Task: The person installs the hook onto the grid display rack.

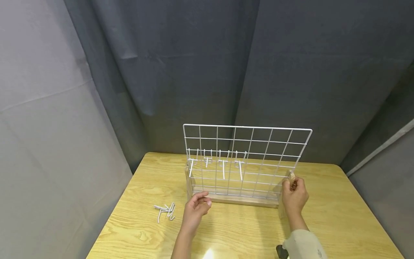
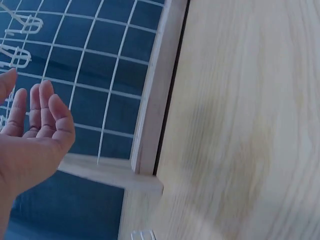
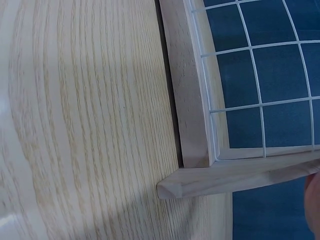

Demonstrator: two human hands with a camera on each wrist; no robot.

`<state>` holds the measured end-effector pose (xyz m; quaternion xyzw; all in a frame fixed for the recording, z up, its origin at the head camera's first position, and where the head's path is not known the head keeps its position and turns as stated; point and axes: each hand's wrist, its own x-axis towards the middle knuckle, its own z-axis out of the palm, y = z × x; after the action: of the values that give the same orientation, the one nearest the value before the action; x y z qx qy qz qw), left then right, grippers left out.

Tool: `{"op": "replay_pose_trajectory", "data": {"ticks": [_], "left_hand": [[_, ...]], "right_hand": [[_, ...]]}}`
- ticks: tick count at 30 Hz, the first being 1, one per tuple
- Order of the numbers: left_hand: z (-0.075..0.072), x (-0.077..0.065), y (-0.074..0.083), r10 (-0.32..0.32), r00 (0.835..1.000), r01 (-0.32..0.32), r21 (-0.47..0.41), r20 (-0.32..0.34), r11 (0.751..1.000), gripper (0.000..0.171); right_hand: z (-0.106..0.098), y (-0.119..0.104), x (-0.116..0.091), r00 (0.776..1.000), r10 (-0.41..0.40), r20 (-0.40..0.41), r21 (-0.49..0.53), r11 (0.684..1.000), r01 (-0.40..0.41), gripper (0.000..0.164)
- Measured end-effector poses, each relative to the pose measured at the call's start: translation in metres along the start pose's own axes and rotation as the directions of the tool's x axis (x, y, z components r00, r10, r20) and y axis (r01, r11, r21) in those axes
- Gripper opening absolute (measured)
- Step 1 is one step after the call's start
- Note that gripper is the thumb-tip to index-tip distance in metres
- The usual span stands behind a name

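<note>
At the bottom edge of the head view, a pale sleeve point(image 1: 305, 244) and a small dark object point(image 1: 282, 251) sit in the foreground. Left of centre, the left hand point(image 1: 194, 211) is loosely spread with relaxed fingers and holds nothing visible; it lies in front of the stand's lower left part, partly masking it. At lower right, the right hand point(image 1: 295, 196) grips the top of the right end post point(image 3: 239, 181), covering that corner.

A small tangle of loose hooks point(image 1: 166, 209) lies on the wooden table point(image 1: 339, 205) at lower left, off the grid; they overlap, so their number is unclear. Right of centre stands the wooden stand point(image 1: 242, 200), with the white wire grid point(image 1: 247, 127) upright in it, leaning slightly back. That much looks assembled, and four white hooks point(image 1: 223, 171) already hang across the grid's left and middle; the loose ones appear to be what remains.

Behind, dark grey curtains point(image 1: 291, 72) fill the upper frame, and a lighter curtain point(image 1: 42, 144) hangs at left.
</note>
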<state>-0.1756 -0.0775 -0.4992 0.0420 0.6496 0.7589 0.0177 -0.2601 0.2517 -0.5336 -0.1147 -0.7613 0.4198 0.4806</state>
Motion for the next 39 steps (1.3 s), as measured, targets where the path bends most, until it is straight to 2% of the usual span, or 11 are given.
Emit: {"op": "replay_pose_trajectory", "data": {"ticks": [3, 6, 15, 20, 25, 32, 34, 39], "left_hand": [[-0.004, -0.007, 0.010, 0.010, 1.000, -0.008, 0.046, -0.029, 0.999, 0.034], [-0.012, -0.009, 0.010, 0.029, 0.998, -0.025, 0.058, -0.058, 0.998, 0.034], [-0.048, -0.012, -0.024, 0.018, 0.994, -0.003, 0.143, -0.104, 0.990, 0.044], [-0.060, -0.015, -0.030, 0.017, 0.992, 0.009, 0.203, -0.129, 0.979, 0.042], [-0.072, -0.017, -0.032, 0.046, 0.987, 0.001, 0.289, -0.157, 0.957, 0.042], [-0.088, -0.020, -0.035, 0.082, 0.967, 0.013, 0.366, -0.243, 0.931, 0.042], [-0.089, -0.024, -0.029, 0.082, 0.962, 0.026, 0.383, -0.261, 0.923, 0.041], [-0.099, -0.028, -0.034, 0.117, 0.940, 0.045, 0.459, -0.319, 0.887, 0.041]], "right_hand": [[-0.001, 0.002, 0.000, 1.000, -0.016, -0.006, 0.012, 1.000, 0.016, 0.014], [-0.001, 0.002, 0.001, 1.000, -0.027, -0.010, 0.019, 0.999, 0.027, 0.013], [0.001, 0.001, 0.000, 1.000, -0.022, 0.012, 0.010, 1.000, 0.021, 0.013], [0.000, 0.001, 0.002, 1.000, -0.015, 0.010, 0.002, 1.000, 0.015, 0.013], [-0.001, 0.001, 0.002, 1.000, -0.014, 0.006, 0.000, 1.000, 0.014, 0.012], [-0.002, -0.003, 0.003, 1.000, -0.005, 0.008, 0.002, 1.000, 0.005, 0.013], [-0.001, -0.002, 0.002, 1.000, -0.006, 0.009, -0.001, 1.000, 0.006, 0.013], [-0.002, 0.000, 0.001, 1.000, 0.004, 0.015, -0.003, 1.000, -0.004, 0.014]]}}
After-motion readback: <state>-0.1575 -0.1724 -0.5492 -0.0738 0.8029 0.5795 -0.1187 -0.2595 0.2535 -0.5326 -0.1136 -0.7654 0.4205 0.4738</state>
